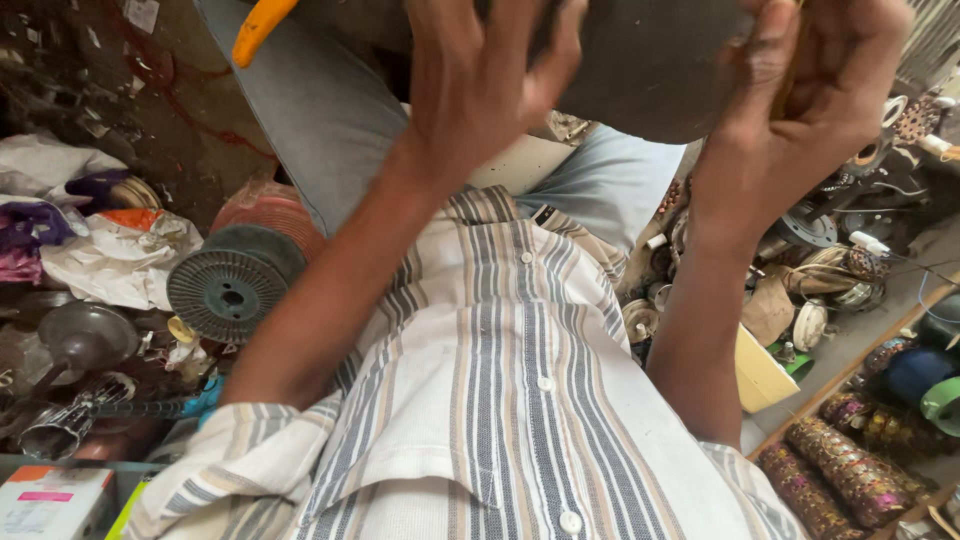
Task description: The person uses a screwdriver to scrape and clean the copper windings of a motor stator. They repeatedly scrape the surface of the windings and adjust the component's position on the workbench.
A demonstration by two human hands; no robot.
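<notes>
Striped shirt fabric (500,400), white with grey and tan bands and small white buttons, fills the bottom of the view closest to the lens. Above it, both bare forearms rise to a large dark grey rounded object (640,60) with a dull, smooth surface, held up at the top edge of the view, over the lap in pale blue trousers (320,100).

On that dark object's near-left side the left hand (480,80) presses its palm against it, fingers (560,50) spread and curled over the surface. On its right edge the right hand (800,90) is clamped, thumb (760,50) pressed on the near face and the other fingers wrapped around behind, out of sight; a thin yellowish strip shows between thumb and palm, too hidden to identify.

Left of the dark object, an orange curved handle (260,25) pokes in from the top. Lower left of it lies a grey-green ribbed plastic spool (232,285) beside a reddish coil of wire (275,215), with crumpled white cloth (110,260) further left. Lower right of the dark object, scattered metal parts and rings (830,250) cover the floor, and glittery patterned rolls (850,470) lie in a wooden tray.
</notes>
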